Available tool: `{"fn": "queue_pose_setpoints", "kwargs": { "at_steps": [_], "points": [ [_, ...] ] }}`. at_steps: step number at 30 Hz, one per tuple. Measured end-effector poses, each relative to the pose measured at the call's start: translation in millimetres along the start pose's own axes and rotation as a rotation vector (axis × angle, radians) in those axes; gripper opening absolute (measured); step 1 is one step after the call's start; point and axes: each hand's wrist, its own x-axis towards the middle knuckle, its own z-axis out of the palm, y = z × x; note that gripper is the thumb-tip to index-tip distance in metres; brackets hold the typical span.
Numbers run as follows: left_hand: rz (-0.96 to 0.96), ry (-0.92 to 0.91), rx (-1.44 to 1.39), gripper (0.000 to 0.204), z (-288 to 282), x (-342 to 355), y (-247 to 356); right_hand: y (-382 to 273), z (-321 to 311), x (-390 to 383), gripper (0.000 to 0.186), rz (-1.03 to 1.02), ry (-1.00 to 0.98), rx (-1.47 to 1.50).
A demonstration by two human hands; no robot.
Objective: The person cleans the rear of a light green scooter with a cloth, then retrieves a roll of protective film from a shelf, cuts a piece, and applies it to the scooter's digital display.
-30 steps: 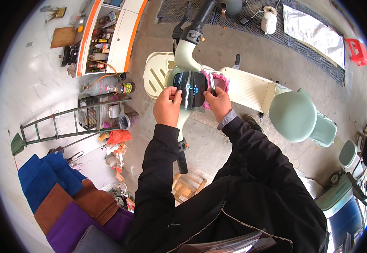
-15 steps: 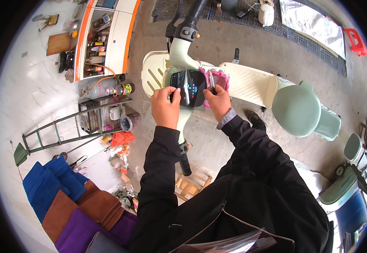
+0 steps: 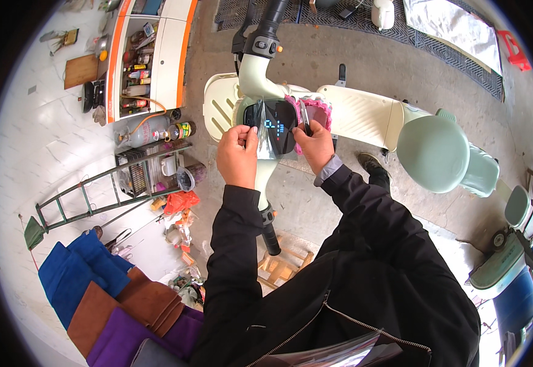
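A pale green electric scooter stands before me, its handlebar running away from me. At the handlebar's middle is a glossy black display panel (image 3: 286, 116) with lit blue digits. A clear plastic film (image 3: 269, 150) lies over the panel and hangs a little past its near edge. My left hand (image 3: 237, 156) is closed in a pinch at the panel's left edge, on the film's side. My right hand (image 3: 316, 147) grips a slim tool (image 3: 305, 119) with a silver blade-like end and a dark body, just right of the panel. A pink ruffled trim (image 3: 322, 110) borders the scooter's basket area behind it.
The scooter's cream footboard (image 3: 364, 119) and round green seat (image 3: 433, 150) extend right. Left are a white-and-orange cabinet (image 3: 171, 55) with bottles, a green metal ladder (image 3: 86, 199) and folded blue, brown and purple fabric (image 3: 98, 287). A red stool (image 3: 513, 52) is far right.
The view has shifted slightly. My left hand has moved a little against the panel, and the film now shows more plainly across it. The right hand keeps its grip on the slim tool.
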Motion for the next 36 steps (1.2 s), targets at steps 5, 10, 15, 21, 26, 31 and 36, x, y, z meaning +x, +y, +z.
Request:
{"fn": "queue_pose_setpoints", "kwargs": {
  "at_steps": [5, 10, 15, 21, 26, 31, 36],
  "points": [
    [0.08, 0.015, 0.023, 0.018, -1, -3, 0, -6, -1, -3, 0.015, 0.042, -0.013, 0.013],
    [0.081, 0.001, -0.03, 0.017, -2, -6, -1, -13, -2, -7, 0.013, 0.129, -0.029, 0.051],
    [0.095, 0.005, -0.05, 0.016, -2, -7, -3, -8, -2, -8, 0.016, 0.039, 0.001, 0.032],
    [0.059, -0.003, -0.103, 0.016, 0, -7, -5, -3, -3, -10, 0.014, 0.063, 0.003, 0.128],
    [0.074, 0.0, -0.08, 0.016, 1, -3, -5, -4, -3, -6, 0.014, 0.048, 0.003, 0.059],
    [0.063, -0.009, -0.072, 0.016, 1, -2, -6, -1, -2, -2, 0.015, 0.03, 0.013, 0.011],
    [0.09, -0.006, -0.046, 0.018, 2, -2, -8, -7, -2, -3, 0.016, 0.061, 0.016, -0.056]
  ]
}}
